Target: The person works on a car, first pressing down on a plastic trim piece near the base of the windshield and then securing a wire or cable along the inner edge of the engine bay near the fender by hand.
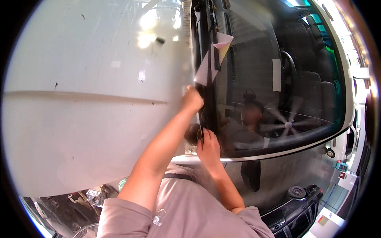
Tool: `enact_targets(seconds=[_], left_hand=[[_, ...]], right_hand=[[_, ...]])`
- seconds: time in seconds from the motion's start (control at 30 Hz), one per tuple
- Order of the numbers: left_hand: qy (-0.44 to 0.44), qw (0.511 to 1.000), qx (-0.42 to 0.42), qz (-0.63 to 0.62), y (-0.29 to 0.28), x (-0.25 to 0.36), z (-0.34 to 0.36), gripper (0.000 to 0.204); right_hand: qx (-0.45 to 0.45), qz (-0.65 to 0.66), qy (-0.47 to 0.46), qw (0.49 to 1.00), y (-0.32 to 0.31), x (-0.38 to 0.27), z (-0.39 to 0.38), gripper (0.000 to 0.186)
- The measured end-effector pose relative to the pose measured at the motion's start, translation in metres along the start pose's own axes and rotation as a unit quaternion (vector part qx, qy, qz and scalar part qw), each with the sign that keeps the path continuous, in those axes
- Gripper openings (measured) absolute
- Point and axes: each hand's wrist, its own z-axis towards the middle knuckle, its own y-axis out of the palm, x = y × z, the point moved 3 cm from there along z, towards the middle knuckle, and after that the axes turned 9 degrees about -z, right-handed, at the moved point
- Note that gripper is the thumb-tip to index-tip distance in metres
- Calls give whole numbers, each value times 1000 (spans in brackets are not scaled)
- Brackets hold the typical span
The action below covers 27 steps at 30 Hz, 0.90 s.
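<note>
A black cowl trim (208, 113) runs along the base of a vehicle's windshield (254, 59), beside the white hood (91, 131). My left hand (193, 99) is closed like a fist at the trim's hood-side edge; it is a little blurred, and what it holds is hidden. Nearer to me, my right hand (209, 146) has its fingers bent over the near end of the trim, gripping its edge. Beside those fingers is a dark gap (192, 134) at the hood's corner. Beyond my left hand, a folded pale paper (205, 71) lies by the black wiper arm (216, 47).
Seats and a steering wheel (289, 65) show through the glass, which also carries reflections of a person and a fan. A black side mirror (251, 174) sticks out at the near side. Dark vehicle parts (295, 210) stand at the lower right, and cluttered parts (95, 196) at the lower left.
</note>
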Motion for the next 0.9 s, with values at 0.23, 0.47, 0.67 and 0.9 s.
enact_targets(seconds=[0.23,0.47,0.67,0.9], left_hand=[[22,999,11,40,6,-17,-13,36],[-47,992,-117,7,14,-37,-29,30],[-84,991,-16,-107,8,-38,-51,26],[-183,953,-45,-237,25,-51,-66,27]], right_hand=[[-22,-73,41,996,32,13,9,43],[-109,-239,5,965,44,10,37,26],[-133,-234,16,963,43,7,40,29],[-89,-237,42,966,58,17,34,28]])
